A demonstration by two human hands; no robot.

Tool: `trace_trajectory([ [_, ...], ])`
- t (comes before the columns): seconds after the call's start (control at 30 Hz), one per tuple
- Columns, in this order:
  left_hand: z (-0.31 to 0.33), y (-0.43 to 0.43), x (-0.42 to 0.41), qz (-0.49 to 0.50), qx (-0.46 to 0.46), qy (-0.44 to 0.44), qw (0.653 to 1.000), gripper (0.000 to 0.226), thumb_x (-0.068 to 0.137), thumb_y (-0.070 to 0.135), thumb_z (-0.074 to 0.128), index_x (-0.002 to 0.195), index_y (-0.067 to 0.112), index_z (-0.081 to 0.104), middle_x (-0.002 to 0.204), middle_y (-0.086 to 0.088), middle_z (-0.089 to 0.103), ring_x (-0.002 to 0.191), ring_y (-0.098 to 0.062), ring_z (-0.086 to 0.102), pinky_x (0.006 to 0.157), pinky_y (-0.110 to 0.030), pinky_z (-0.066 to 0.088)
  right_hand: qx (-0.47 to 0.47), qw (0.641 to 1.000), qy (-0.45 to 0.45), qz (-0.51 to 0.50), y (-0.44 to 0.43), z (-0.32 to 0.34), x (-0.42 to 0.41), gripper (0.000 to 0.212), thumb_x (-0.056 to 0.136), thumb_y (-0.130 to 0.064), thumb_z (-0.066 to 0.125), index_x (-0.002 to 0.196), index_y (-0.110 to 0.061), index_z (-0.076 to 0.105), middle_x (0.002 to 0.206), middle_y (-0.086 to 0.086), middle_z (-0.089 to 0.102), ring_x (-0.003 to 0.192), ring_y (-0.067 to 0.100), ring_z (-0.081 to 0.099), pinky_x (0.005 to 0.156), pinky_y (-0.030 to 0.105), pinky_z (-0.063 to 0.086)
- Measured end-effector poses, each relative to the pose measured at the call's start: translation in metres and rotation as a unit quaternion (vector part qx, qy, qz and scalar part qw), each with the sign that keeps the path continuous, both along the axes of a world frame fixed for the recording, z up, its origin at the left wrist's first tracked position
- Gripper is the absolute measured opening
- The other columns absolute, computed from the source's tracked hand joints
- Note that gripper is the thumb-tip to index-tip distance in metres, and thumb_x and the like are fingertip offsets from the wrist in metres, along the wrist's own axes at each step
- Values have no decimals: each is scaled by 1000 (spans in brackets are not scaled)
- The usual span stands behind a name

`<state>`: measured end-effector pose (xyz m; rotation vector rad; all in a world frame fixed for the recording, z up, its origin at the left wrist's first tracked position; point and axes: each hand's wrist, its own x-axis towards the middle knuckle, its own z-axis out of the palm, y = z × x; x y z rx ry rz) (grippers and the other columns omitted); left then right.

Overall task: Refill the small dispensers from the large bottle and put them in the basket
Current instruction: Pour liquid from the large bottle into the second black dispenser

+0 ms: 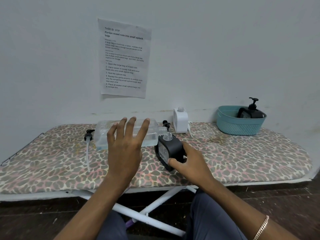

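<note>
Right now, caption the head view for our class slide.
Left hand tips large bottle over open black dispenser gripped by right hand.

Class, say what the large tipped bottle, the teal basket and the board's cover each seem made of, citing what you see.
Large bottle: probably clear glossy plastic; liquid shows through its walls. Basket: likely matte moulded plastic, with a fine lattice wall. Cover: printed fabric, seemingly padded; spotted pattern, soft rounded edge.

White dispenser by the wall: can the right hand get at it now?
Probably not yet: the right hand grips the black dispenser under the tipped large bottle. Freed, the white dispenser behind looks unobstructed.
</note>
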<state>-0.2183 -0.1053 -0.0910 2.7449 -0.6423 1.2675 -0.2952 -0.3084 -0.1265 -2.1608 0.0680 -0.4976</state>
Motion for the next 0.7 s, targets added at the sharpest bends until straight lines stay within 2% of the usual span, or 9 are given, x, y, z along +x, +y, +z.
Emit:
trace_trajectory([
  [0.27, -1, 0, 1, -1, -2, -3, 1000, 93, 68, -12, 71, 152, 23, 53, 146, -17, 57, 139, -41, 51, 111, -56, 31, 6, 1000, 1, 0, 0, -1, 0, 32, 83, -33, 76, 112, -29, 64, 94, -14, 71, 86, 5, 66, 75, 32, 58],
  [0.7, 0, 0, 0, -4, -4, -3, 1000, 93, 67, -12, 73, 151, 23, 54, 145, -17, 58, 138, -42, 51, 111, -56, 31, 7, 1000, 2, -1, -1, -1, 1, 34, 82, -33, 76, 114, -28, 64, 96, -14, 71, 88, 3, 66, 75, 31, 59],
])
